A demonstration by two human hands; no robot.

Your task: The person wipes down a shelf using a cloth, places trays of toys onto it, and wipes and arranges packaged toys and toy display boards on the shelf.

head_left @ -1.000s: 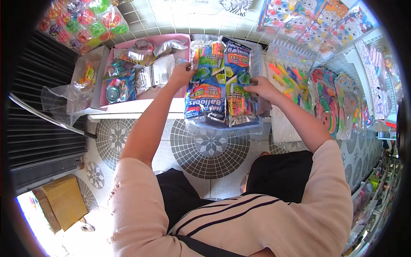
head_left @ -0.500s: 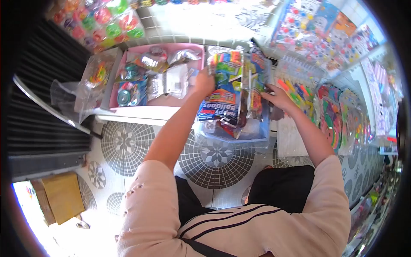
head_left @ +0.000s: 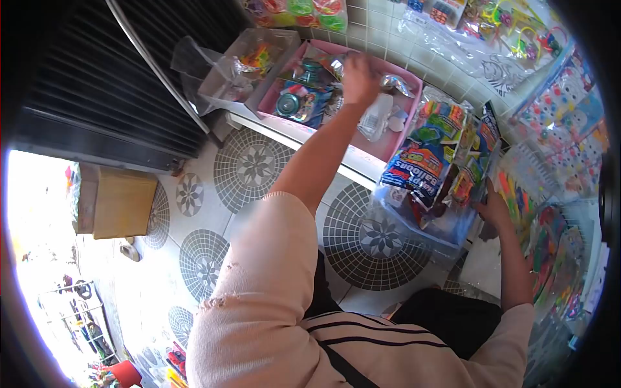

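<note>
While the left hand was positioned over the back of the pink box, blur obscured its fingertips; whether it grasped a packet or was released could not be determined. The right hand was at the right side of the blue bin; its grip likewise could not be confirmed. The balloon packets lay overlapped and unevenly stacked inside that bin. Slick wrapping could allow them to slide over the front rim if the bin were jolted or the stack pushed sideways. The bin's front end appeared to project beyond the white ledge, so downward pressure there could tip it. A silver packet and a white packet in the pink box could catch on each other if either were pulled. Below was a patterned tile floor; behind, a white-tiled wall; at picture left, a black shutter and a cardboard box.
</note>
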